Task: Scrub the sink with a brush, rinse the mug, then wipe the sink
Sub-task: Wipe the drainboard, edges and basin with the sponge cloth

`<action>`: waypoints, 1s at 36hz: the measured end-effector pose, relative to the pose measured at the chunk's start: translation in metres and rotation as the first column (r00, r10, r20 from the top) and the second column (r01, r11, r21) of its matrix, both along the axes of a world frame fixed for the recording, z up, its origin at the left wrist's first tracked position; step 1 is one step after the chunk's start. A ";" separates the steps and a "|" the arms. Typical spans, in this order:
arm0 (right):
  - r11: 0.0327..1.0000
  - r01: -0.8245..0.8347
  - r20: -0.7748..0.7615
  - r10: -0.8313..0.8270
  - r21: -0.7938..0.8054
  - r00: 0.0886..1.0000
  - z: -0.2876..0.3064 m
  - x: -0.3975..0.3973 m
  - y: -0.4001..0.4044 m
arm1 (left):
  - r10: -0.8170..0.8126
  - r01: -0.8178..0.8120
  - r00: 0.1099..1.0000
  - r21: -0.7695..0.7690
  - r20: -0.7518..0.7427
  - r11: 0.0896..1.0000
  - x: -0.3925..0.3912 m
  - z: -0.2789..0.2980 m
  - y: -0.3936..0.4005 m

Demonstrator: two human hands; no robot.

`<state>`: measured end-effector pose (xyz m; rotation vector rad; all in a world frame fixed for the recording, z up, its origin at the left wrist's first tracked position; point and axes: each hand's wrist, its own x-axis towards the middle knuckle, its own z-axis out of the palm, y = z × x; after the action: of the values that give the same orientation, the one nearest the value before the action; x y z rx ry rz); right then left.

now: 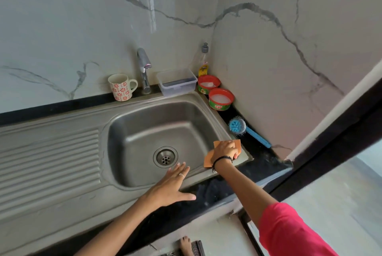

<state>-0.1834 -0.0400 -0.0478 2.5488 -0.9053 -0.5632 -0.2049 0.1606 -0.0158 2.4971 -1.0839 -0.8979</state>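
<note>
The steel sink (132, 148) fills the middle of the head view, its basin holding only the drain (165, 156). An orange cloth (207, 159) lies on the sink's right rim under my right hand (224, 150), which presses down on it with the fingers curled over it. Flat on the sink's front rim, my left hand (172, 185) rests with its fingers spread straight. The blue brush (237, 125) lies on the black counter to the right of the sink. A white mug (121, 87) with red flowers stands upright behind the sink, left of the tap (144, 69).
A clear plastic box (176, 82), two red-rimmed soap tubs (221, 99) and a dish-liquid bottle (203, 59) crowd the back right corner. The ribbed drainboard (49, 160) stretches left. Marble walls close the back and right. A dark frame (330, 148) runs along the right.
</note>
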 end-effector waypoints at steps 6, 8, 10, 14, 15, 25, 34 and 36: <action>0.989 0.068 -0.035 -0.064 0.131 0.997 0.007 -0.005 0.002 | 0.027 -0.028 0.999 0.024 0.040 0.999 -0.007 0.002 0.011; 0.988 0.064 -0.058 -0.056 0.143 0.997 0.009 -0.007 0.003 | 0.044 -0.045 0.998 0.032 0.040 0.998 -0.007 0.001 0.015; 0.992 0.048 -0.064 -0.041 0.118 0.997 0.014 -0.008 0.004 | 0.057 -0.058 0.998 0.043 0.029 0.997 -0.006 0.000 0.019; 0.982 0.085 -0.134 -0.063 0.167 0.989 0.019 -0.008 0.014 | 0.060 -0.061 0.998 0.082 0.014 0.995 -0.002 -0.004 0.023; 0.980 0.091 -0.142 -0.066 0.175 0.988 0.020 -0.007 0.016 | 0.065 -0.066 0.998 0.081 0.013 0.995 -0.001 -0.005 0.024; 0.901 0.040 0.013 -0.051 0.431 0.999 0.020 0.001 0.040 | 0.157 -0.160 0.986 0.076 0.055 0.984 -0.001 -0.008 0.030; 0.458 0.110 0.024 -0.277 0.882 0.961 0.031 0.015 0.072 | 0.263 -0.268 0.959 0.030 0.103 0.963 0.004 -0.003 0.042; 0.429 0.034 0.096 -0.278 0.903 0.956 0.035 0.022 0.066 | 0.286 -0.291 0.952 0.029 0.112 0.956 0.006 -0.001 0.047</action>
<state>-0.1617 0.0263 -0.0129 3.5893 -1.1409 -1.0531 -0.1984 0.2073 -0.0172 2.6752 -0.7047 -0.7182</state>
